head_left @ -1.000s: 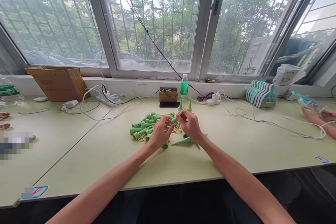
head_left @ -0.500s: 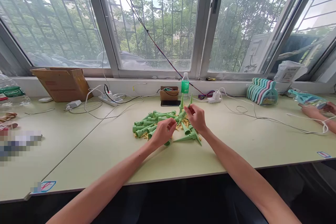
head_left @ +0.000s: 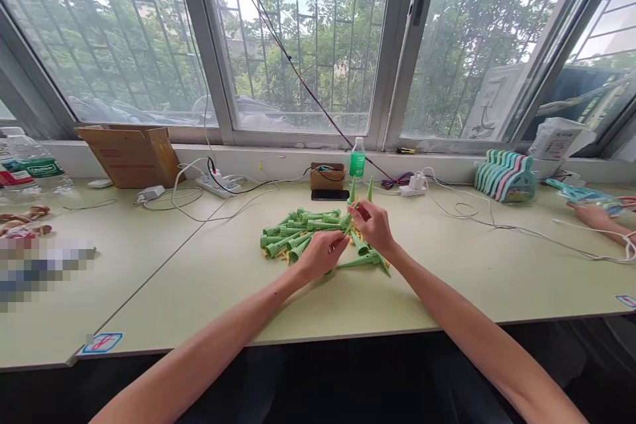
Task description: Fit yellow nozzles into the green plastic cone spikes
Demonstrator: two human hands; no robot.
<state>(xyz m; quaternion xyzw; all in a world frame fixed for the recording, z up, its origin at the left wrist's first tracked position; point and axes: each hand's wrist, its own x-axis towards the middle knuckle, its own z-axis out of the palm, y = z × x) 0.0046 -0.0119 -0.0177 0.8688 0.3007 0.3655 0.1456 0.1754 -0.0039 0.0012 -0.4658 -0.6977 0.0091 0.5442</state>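
Observation:
My right hand (head_left: 375, 226) is closed in a pinch on a green plastic spike (head_left: 348, 218), held tilted above the right side of the pile. Just below it, my left hand (head_left: 320, 254) has its fingertips pressed together near that spike's lower end; whatever they pinch is hidden. Under and left of my hands lies a heap of hollow green spikes (head_left: 285, 233) with collared open ends. Small yellow pieces (head_left: 281, 256) show among them. Two spikes stand point up behind my right hand, one of them a slim cone (head_left: 370, 190). Another spike (head_left: 358, 261) lies flat in front.
Behind the heap are a dark phone (head_left: 330, 195), a small cardboard box (head_left: 326, 177) and a green-labelled bottle (head_left: 357, 160). White cables and a power strip (head_left: 218, 184) run along the back. Pastel hangers (head_left: 505, 175) stand right, near another person's hand (head_left: 596, 218).
My left hand has moved right and closed up to the spike in my right hand. The view has shifted slightly, so the table appears further right.

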